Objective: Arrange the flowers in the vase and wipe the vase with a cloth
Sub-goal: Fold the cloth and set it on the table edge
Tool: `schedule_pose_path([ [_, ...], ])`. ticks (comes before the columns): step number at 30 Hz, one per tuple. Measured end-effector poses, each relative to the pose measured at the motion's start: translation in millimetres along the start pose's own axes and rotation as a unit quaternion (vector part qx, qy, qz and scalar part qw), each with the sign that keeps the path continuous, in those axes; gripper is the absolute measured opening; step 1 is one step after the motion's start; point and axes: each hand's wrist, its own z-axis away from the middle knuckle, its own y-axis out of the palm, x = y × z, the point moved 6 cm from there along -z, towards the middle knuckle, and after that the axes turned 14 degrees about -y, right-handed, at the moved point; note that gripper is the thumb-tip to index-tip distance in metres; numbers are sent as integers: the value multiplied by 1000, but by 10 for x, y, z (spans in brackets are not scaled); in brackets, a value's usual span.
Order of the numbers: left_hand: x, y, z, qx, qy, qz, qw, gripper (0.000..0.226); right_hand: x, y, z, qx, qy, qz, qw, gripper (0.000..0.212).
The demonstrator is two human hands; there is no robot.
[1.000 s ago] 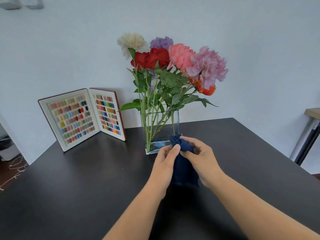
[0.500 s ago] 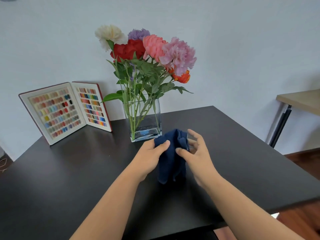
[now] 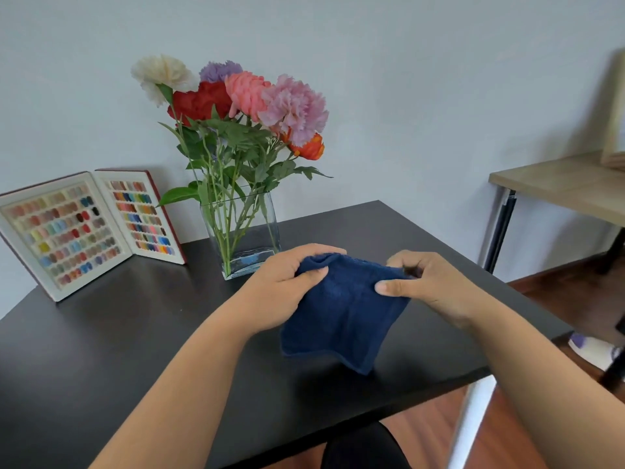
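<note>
A clear rectangular glass vase (image 3: 241, 233) stands on the black table (image 3: 101, 350), a little water at its bottom. In it stand several flowers (image 3: 236, 99): cream, purple, red, coral, pink and orange blooms on green stems. In front of the vase, above the table, I hold a dark blue cloth (image 3: 341, 309) spread between both hands. My left hand (image 3: 287, 286) pinches its upper left corner. My right hand (image 3: 426, 282) pinches its upper right corner. The cloth hangs down, clear of the vase.
An open book-like case of coloured nail samples (image 3: 84, 228) stands at the table's back left against the wall. A light wooden table (image 3: 568, 184) on dark legs is at the right. The black table's right and front edges lie close to my arms; wooden floor below.
The cloth was bunched against the vase's lower right side. My hands have drawn it back from the vase and pulled apart, spreading it open.
</note>
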Motion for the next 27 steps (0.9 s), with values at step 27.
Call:
schedule_pose_path([
  [27, -414, 893, -1599, -49, -62, 63, 995, 25, -346, -1859, -496, -69, 51, 119, 989, 19],
])
